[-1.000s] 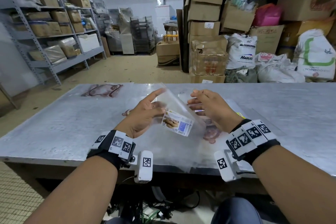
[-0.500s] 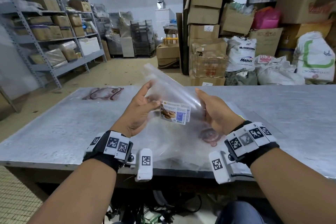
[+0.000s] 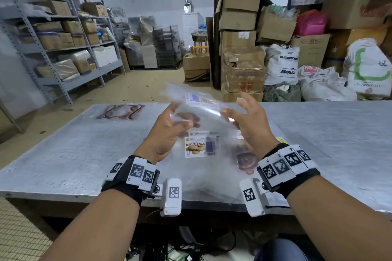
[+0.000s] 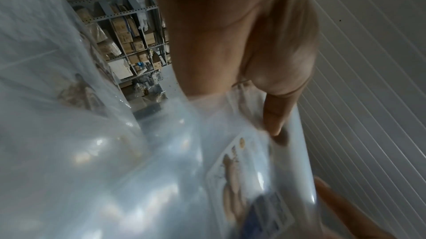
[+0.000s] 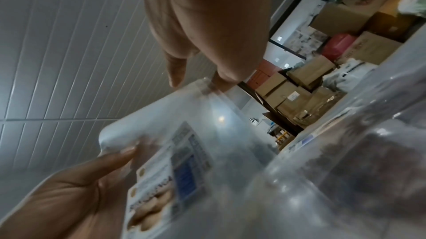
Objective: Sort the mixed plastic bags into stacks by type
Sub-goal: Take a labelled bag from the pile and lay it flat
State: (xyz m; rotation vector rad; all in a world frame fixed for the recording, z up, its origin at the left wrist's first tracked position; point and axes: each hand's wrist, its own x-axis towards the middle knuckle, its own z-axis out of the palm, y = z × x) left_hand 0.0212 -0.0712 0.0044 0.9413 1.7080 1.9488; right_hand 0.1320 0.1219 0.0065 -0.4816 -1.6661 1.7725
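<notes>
Grey metal surface (image 3: pixel 63 154): clear labelled plastic bag (image 3: pixel 197 106) held aloft, pinched in left hand (image 3: pixel 167 131) grip and right hand (image 3: pixel 248 125) grip.

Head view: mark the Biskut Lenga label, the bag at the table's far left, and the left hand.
Biskut Lenga label (image 3: pixel 196 147): head view, on the printed biscuits.
Far-left bag (image 3: pixel 119 111): head view, its brown print.
Left hand (image 3: pixel 167 133): head view, palm.

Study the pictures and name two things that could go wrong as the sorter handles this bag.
The clear bag is held up between the left hand and the right hand; slick film could slip loose. The pile of bags reaches the table's near edge, so some might slide off.
</notes>
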